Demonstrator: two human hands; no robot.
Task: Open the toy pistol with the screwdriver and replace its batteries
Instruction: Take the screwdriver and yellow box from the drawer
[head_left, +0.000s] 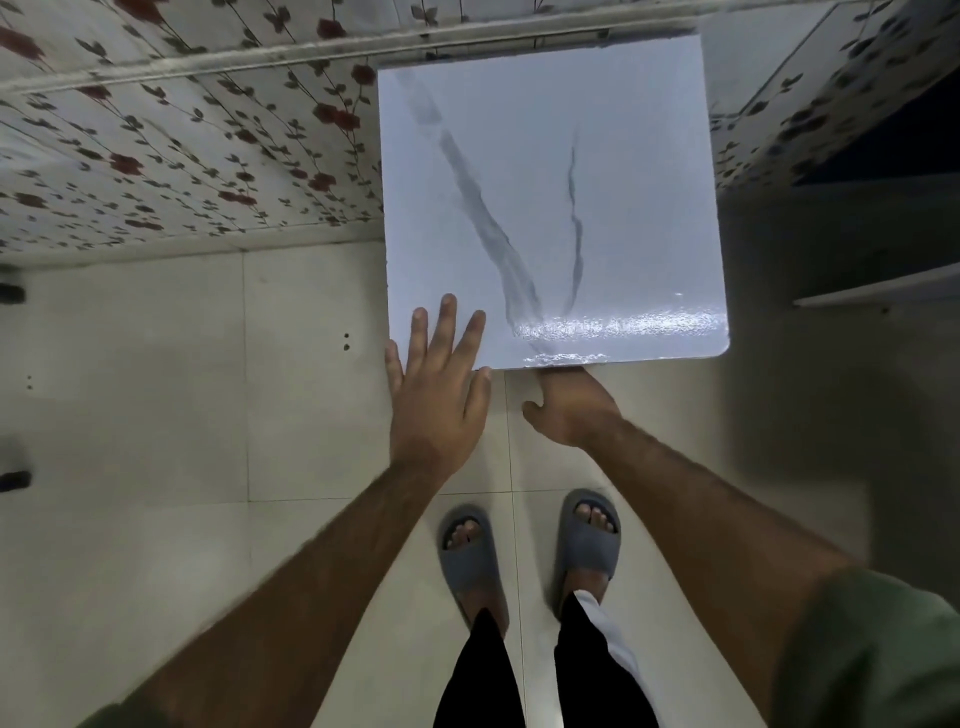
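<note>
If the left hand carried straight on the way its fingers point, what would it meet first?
Probably just the white marble-patterned tabletop: the left hand already overlaps its near-left corner, fingers pointing across a bare surface towards the floral wall.

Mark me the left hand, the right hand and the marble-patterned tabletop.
left hand (439, 395): head view, on the back of the hand, fingers spread over the tabletop's near left corner.
right hand (571, 410): head view, on the back of the hand, fingers hidden under the near edge.
marble-patterned tabletop (639, 182): head view, on bare surface.
</note>
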